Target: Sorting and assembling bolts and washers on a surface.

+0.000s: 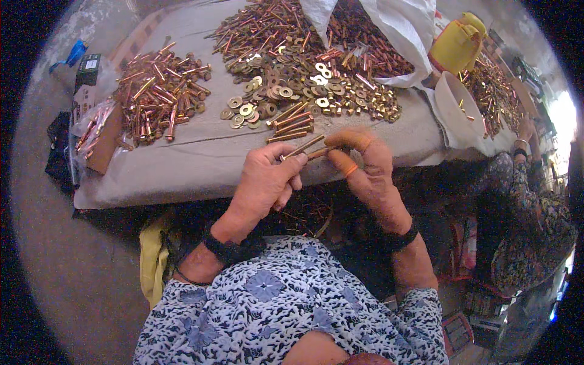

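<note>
My left hand (266,182) grips a copper-coloured bolt (302,148) at the near edge of the cloth-covered table (201,161). My right hand (365,170), with orange rubber caps on two fingers, pinches the other end of the same bolt. Just beyond my fingers lie a few loose bolts (291,125). Further back sits a heap of brass washers and nuts (304,85).
A pile of assembled copper bolts (159,91) lies at the left. A white sack of bolts (377,36), a yellow jug (456,45) and a white bowl (456,109) stand at the back right. Another person (523,201) sits at the right. A basket (304,219) is under the table edge.
</note>
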Motion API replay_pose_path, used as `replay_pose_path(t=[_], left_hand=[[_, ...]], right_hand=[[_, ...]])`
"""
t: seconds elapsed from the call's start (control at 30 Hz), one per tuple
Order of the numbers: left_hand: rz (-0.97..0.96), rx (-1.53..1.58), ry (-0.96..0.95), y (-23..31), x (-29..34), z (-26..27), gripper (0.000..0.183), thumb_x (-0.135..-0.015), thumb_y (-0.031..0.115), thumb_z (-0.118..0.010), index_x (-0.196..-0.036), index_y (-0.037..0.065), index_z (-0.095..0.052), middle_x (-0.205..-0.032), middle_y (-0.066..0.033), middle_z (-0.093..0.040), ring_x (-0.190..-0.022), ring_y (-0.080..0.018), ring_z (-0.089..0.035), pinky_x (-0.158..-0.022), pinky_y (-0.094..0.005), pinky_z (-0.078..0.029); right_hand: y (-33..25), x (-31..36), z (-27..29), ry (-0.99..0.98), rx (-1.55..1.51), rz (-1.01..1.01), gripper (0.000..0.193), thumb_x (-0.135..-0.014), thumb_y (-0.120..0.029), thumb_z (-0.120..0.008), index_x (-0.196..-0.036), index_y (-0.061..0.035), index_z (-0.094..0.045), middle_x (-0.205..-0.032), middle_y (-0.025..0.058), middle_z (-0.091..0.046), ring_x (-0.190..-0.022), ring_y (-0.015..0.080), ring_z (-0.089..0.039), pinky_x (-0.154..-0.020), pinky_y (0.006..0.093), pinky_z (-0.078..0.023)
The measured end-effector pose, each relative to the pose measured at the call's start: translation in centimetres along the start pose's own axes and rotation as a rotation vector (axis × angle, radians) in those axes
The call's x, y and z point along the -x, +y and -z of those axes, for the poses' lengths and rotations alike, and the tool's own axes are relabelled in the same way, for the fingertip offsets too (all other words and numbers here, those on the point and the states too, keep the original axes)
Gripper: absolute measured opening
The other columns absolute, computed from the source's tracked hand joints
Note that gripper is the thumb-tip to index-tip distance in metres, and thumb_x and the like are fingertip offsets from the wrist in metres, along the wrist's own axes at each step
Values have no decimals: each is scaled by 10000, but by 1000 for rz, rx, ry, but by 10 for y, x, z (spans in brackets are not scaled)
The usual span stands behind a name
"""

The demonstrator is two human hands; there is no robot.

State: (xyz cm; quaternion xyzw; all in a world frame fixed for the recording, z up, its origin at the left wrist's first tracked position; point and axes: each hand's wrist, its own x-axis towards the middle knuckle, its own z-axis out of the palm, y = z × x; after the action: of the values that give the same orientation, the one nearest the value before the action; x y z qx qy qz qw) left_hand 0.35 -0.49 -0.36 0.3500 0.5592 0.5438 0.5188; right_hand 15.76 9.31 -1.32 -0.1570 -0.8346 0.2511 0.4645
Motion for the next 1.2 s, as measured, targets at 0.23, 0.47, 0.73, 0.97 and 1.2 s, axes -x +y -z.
replay_pose_path(t=[0.23,0.47,0.73,0.97,1.2], left_hand=[[37,1,25,1,4,3,223,-817,185,-565,-892,-26,-563,-522,-43,-515,-303,-60,-385,-266,-200,-266],[38,-51,-65,2,3,7,216,-828,217,-547,-889,11,-564,-546,-37,-536,-314,-60,-396,-276,-211,-281],[13,-58,-97,3,3,10,219,-829,209,-542,-892,2,-572,-536,-35,-524,-311,-62,-391,-277,-211,-284],[70,-54,-59,8,6,8,178,-828,164,-537,-844,-11,-566,-518,-39,-512,-305,-56,-388,-265,-198,-264],[153,-66,-89,16,4,17,185,-822,179,-550,-878,3,-565,-535,-40,-526,-302,-54,-382,-267,-194,-264]], right_hand=[[-12,0,1,-124,84,-449,134,-762,-134,-615,-857,-42,-591,-792,147,-601,-688,254,-592,-611,321,-459],[-12,-1,2,-30,82,-249,99,-772,-133,-594,-746,-39,-584,-666,111,-581,-581,248,-557,-540,338,-431],[-12,-8,-11,128,4,42,175,-779,-157,-583,-661,-29,-566,-519,75,-498,-476,184,-481,-467,299,-387],[-13,-2,11,-181,79,-433,114,-771,-120,-598,-821,-21,-575,-711,55,-577,-679,130,-536,-615,268,-429],[-3,-9,6,-202,-31,-122,121,-780,-147,-599,-820,-33,-583,-715,92,-561,-644,175,-546,-552,301,-419]])
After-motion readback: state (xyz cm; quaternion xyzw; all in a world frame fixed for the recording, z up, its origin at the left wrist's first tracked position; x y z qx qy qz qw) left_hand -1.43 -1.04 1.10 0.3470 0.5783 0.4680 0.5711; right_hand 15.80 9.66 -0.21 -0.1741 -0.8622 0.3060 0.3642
